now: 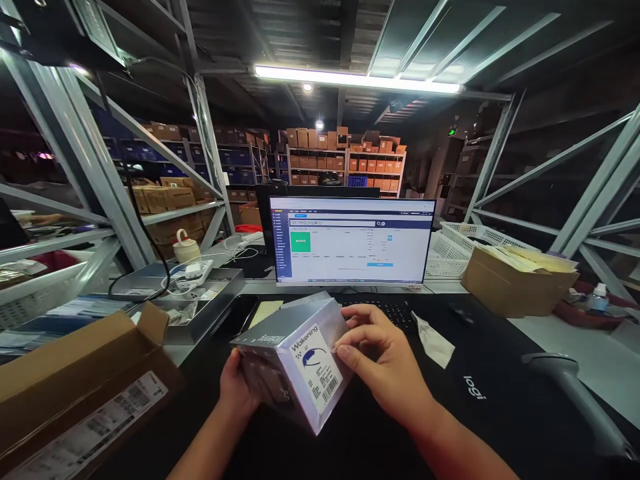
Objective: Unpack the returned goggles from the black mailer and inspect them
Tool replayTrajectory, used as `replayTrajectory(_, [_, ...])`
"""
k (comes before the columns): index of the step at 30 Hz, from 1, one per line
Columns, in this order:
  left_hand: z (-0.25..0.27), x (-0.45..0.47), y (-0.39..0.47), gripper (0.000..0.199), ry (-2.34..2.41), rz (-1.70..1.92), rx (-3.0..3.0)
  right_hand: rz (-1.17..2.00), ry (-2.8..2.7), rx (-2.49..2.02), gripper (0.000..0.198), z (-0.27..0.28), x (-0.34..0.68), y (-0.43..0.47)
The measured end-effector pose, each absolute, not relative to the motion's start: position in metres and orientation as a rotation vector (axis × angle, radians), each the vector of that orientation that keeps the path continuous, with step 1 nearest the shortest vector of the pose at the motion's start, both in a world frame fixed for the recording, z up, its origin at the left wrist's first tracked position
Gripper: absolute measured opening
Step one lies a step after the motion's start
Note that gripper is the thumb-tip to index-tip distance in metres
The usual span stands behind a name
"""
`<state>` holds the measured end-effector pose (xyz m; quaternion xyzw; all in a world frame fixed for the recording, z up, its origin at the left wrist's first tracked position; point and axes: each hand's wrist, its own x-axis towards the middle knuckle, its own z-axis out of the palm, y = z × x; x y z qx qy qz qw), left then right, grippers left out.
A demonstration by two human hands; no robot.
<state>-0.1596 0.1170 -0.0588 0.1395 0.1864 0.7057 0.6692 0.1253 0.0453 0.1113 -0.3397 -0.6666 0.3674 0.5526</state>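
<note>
A silvery-grey product box [285, 363] with shiny faces is held up tilted over the black desk mat. Its end face carries a white label [316, 367] reading "Wakening", with a picture of dark wraparound glasses and a barcode. My left hand [239, 387] grips the box from its left side and underneath, its fingers mostly hidden. At the label's right edge, the thumb and forefinger of my right hand [377, 353] are pinched together against the box. A tiny pale bit shows at those fingertips, too small to name.
Behind the box stands a lit monitor [355, 247], a keyboard [395, 313] partly hidden below it. An opened cardboard carton [85, 393] is at left. To the right lie a crumpled white paper [434, 341], a mouse [461, 313], a barcode scanner [575, 393] and a carton of envelopes [515, 283].
</note>
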Motion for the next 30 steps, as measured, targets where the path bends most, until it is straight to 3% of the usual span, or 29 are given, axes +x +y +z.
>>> replayTrajectory(30, [-0.047, -0.159, 0.113, 0.023, 0.521, 1.402, 0.277, 0.546, -1.803, -0.891, 0.012, 0.103, 0.138, 0.048])
